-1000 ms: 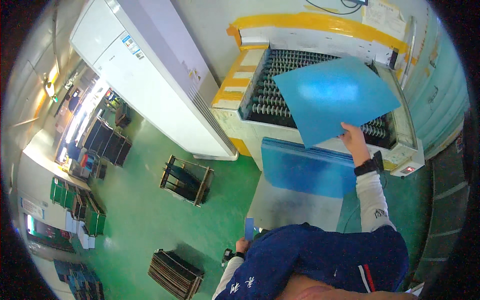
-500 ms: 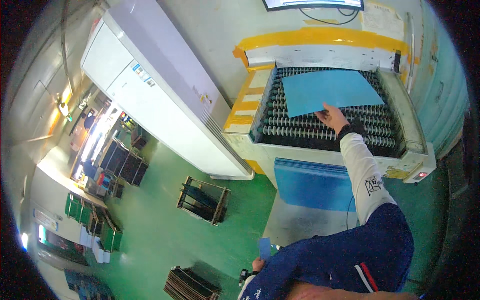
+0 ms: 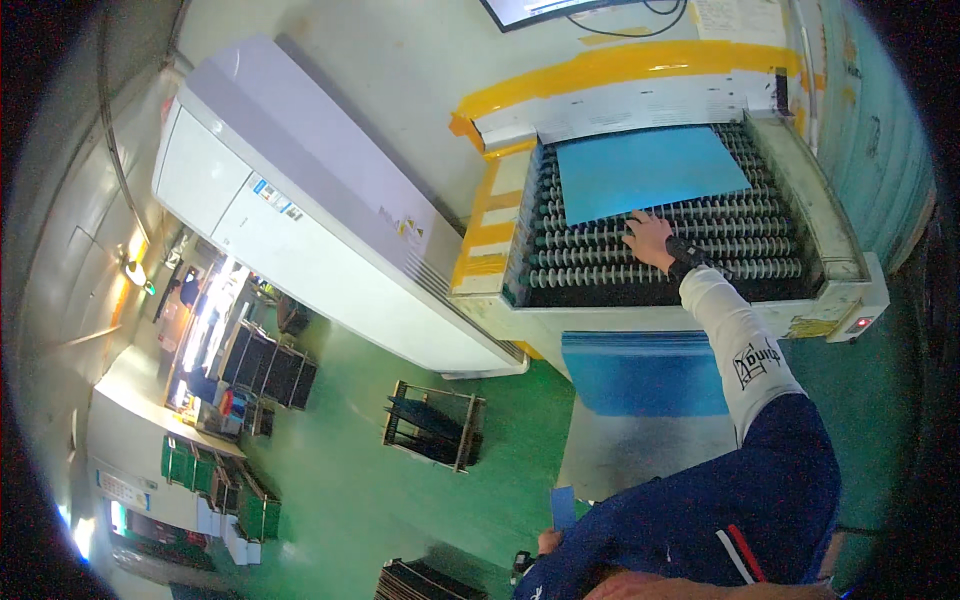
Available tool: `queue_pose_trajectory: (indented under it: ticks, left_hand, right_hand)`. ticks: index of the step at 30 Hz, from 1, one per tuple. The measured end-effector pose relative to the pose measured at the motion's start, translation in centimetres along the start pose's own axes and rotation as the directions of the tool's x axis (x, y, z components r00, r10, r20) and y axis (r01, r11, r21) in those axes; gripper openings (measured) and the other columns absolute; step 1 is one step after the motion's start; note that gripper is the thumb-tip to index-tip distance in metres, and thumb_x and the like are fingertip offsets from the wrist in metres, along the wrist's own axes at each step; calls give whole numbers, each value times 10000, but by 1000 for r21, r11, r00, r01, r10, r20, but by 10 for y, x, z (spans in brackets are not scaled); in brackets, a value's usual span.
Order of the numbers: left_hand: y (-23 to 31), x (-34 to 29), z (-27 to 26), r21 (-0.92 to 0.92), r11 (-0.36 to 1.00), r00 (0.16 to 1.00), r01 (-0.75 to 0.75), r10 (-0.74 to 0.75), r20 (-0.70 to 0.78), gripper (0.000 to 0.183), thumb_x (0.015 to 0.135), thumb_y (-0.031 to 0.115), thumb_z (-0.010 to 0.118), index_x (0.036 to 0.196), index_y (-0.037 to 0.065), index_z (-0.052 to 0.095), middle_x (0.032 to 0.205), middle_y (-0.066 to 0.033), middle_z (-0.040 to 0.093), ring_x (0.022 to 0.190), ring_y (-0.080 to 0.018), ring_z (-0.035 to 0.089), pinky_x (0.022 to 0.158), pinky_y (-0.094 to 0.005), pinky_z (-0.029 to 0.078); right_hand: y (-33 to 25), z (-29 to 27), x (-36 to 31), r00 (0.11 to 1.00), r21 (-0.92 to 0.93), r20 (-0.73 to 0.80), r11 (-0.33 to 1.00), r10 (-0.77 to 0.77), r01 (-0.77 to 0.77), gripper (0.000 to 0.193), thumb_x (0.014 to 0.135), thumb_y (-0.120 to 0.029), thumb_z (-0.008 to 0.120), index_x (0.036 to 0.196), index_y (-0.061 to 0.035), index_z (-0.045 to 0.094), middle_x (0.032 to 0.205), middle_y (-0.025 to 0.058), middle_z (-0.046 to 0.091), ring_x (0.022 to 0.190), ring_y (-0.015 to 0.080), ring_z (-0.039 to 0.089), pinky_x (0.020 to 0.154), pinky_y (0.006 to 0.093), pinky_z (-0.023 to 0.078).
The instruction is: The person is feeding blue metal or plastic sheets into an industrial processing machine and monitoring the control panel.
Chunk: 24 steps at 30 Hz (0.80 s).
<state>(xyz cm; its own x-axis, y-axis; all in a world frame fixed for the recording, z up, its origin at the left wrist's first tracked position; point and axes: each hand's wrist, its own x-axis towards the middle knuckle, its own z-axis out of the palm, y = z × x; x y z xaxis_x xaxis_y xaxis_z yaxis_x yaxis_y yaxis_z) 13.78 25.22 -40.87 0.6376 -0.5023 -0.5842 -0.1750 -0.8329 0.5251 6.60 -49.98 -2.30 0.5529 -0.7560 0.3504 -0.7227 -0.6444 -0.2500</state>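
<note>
Green flr (image 3: 340, 480) runs across the lower L & centre of the view. Tall white cabinet unit (image 3: 300, 260) stands at a slant L of centre, w/ vents along its lower R edge. R of it, roller machine (image 3: 620, 319): pale body, yellow tape on its L side & along the wall strip behind, rows of ridged rollers (image 3: 590, 256) inside. Pale grey surface (image 3: 640, 455) just below its near side, carrying stack of blue sheets (image 3: 645, 380), edges lined up. Dk monitor (image 3: 545, 8) on the back wall, cut off by top edge. Open-frame rack (image 3: 434, 428) on flr, btwn cabinet & worker, w/ dk panels in it.

Loose blue sheet (image 3: 650, 172) lies flat on the rollers, twd the far side, corners a bit askew to the rows.

R hand (image 3: 650, 240), blk band at wrist, is over the rollers at the sheet's near edge; grip released, fingers spread, can't tell if tips touch the sheet. L hand (image 3: 549, 541) down low by the body, partly hidden; grip around small blue piece (image 3: 563, 507), which sticks up above it.

Tiny red light (image 3: 860, 325) at machine's R front corner.
</note>
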Motion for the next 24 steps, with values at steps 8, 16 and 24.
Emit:
queue_pose_trajectory:
  ticks: [8,16,24]
  left_hand:
    - [7,7,-2,42,998,999,40,-40,-15,479,790,472,598,1027,60,655,892,-189,677,842,-377,643,734,-463,486]
    - [-5,8,-7,89,996,999,30,-29,-13,462,805,465,591,1026,64,654,897,-188,675,832,-389,638,722,-470,484]
    - [-23,28,-14,245,968,993,-59,31,113,389,833,418,590,1012,79,653,886,-181,674,778,-404,627,663,-471,478]
  right_hand:
    - [15,29,60,941,-192,269,968,207,-159,534,939,-397,447,1368,-80,412,1450,132,348,1310,361,316,1083,506,251]
    - [-7,-41,-12,999,179,-38,984,31,-24,436,879,-336,582,1259,-126,548,1295,128,493,1236,343,405,997,503,337]
    - [31,-132,-145,982,734,-149,678,118,30,267,895,-261,598,960,-5,639,865,140,657,767,196,641,665,336,490]
